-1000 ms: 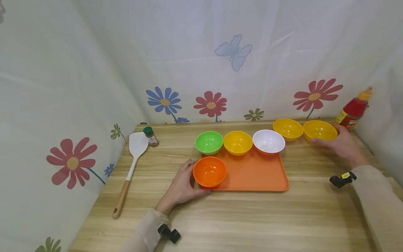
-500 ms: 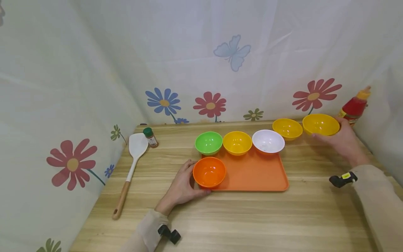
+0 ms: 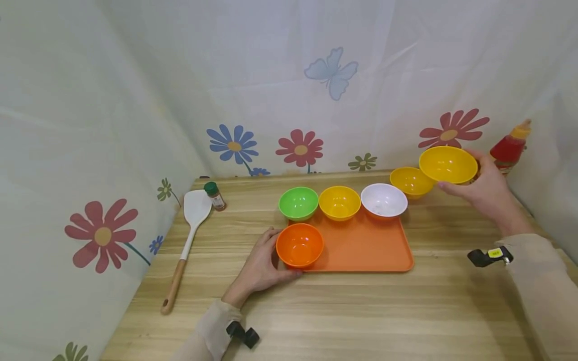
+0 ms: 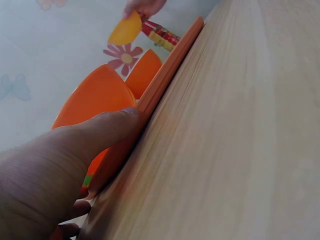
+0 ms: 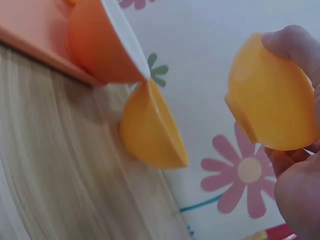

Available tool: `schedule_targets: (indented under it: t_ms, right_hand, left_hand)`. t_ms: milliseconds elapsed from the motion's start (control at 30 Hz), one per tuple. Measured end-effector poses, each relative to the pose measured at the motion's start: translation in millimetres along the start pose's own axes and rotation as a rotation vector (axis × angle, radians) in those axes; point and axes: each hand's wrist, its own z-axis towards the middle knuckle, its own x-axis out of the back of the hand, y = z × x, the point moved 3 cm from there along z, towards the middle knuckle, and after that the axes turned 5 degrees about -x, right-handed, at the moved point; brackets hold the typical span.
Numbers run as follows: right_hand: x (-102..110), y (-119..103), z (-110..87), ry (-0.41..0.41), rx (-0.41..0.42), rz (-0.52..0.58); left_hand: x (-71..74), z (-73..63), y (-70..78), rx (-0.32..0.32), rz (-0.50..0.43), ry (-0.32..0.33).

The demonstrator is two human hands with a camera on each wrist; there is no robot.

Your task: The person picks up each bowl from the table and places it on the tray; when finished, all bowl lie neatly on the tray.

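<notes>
My right hand [image 3: 489, 193] holds a yellow bowl [image 3: 448, 164] in the air at the back right, thumb on its near side and fingers round the far side. In the right wrist view, this yellow bowl [image 5: 272, 92] is well off the table. A second yellow bowl [image 3: 408, 181] stands just left of it. My left hand [image 3: 262, 265] curves round the orange bowl [image 3: 300, 245] at the front left corner of the orange tray [image 3: 366, 250]. In the left wrist view, the thumb [image 4: 112, 127] lies along the orange bowl's side, its tip at the tray's rim.
A green bowl [image 3: 299, 204], a yellow bowl [image 3: 340, 203] and a white-lined bowl [image 3: 384, 200] line the tray's back edge. A red sauce bottle [image 3: 508, 150] stands behind my right hand. On the left are a spatula [image 3: 194, 220] and a green-capped spice jar [image 3: 214, 196].
My right hand has lifted the far-right yellow bowl off the table and moved it slightly left, over the edge of its neighbour in view. The left hand has stayed in place.
</notes>
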Motion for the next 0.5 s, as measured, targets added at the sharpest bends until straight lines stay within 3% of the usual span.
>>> schedule_targets:
  t_ms: [500]
  right_hand:
    - [-15.2, -55.7, -37.1, -0.091, 0.133, 0.095]
  left_hand:
    - [-0.9, 0.8, -1.9, 0.016, 0.01, -0.011]
